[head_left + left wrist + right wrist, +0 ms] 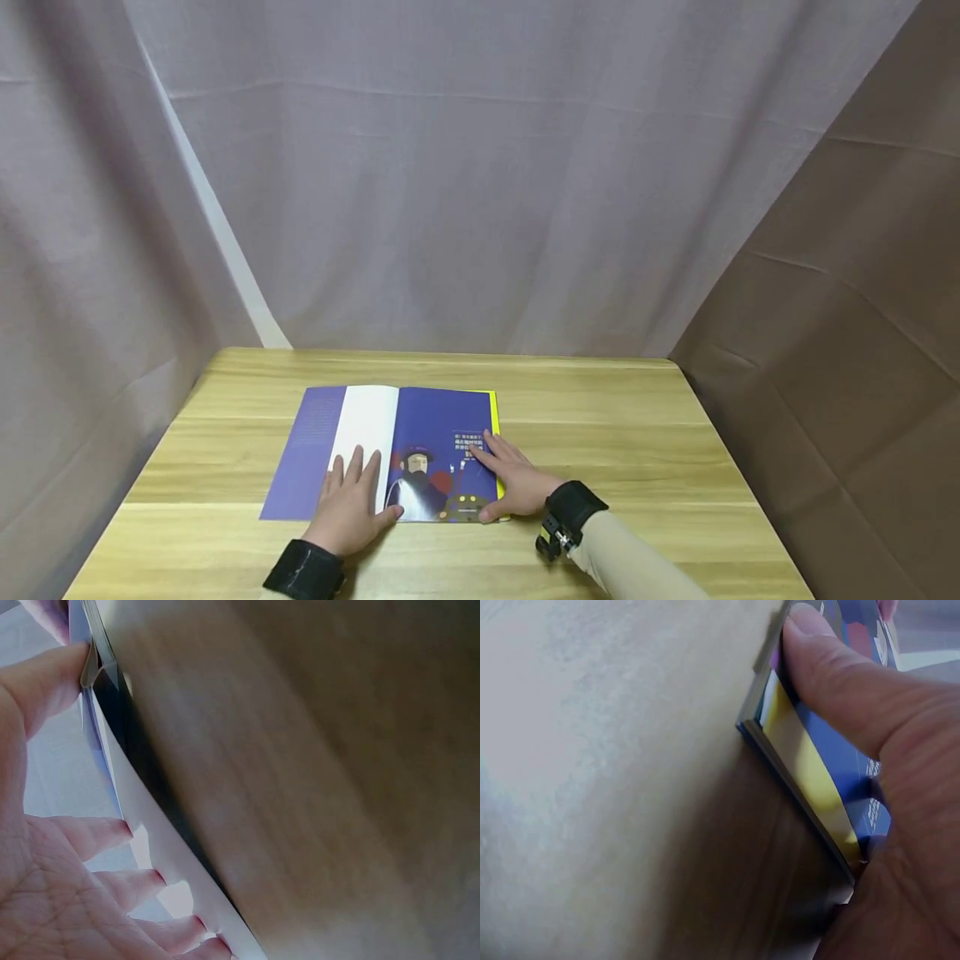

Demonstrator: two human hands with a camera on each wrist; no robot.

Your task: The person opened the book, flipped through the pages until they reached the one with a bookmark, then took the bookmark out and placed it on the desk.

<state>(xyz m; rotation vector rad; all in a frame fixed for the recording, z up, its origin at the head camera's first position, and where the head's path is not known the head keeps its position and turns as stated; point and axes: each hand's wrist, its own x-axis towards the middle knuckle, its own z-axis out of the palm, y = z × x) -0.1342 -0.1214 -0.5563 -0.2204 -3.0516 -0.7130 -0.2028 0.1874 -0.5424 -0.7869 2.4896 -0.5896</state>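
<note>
Well, a glossy book (square-cornered)

Obstacle, centre-left of tabletop: open book, lying flat. Obstacle on it: left hand, fingers spread over the white page; black left strap behind. Obstacle, right edge of book: right hand, with black right strap and pale sleeve barring the near-right approach. Free lane: broad, over wood right of the book. Free lane: narrower, left of it. Free strip: beyond its far edge. Gap: between the hands, reachable from above or from the near side. Limits: grey curtain, far side; brown curtain, right. Clearance beneath book: cannot be told.
</note>
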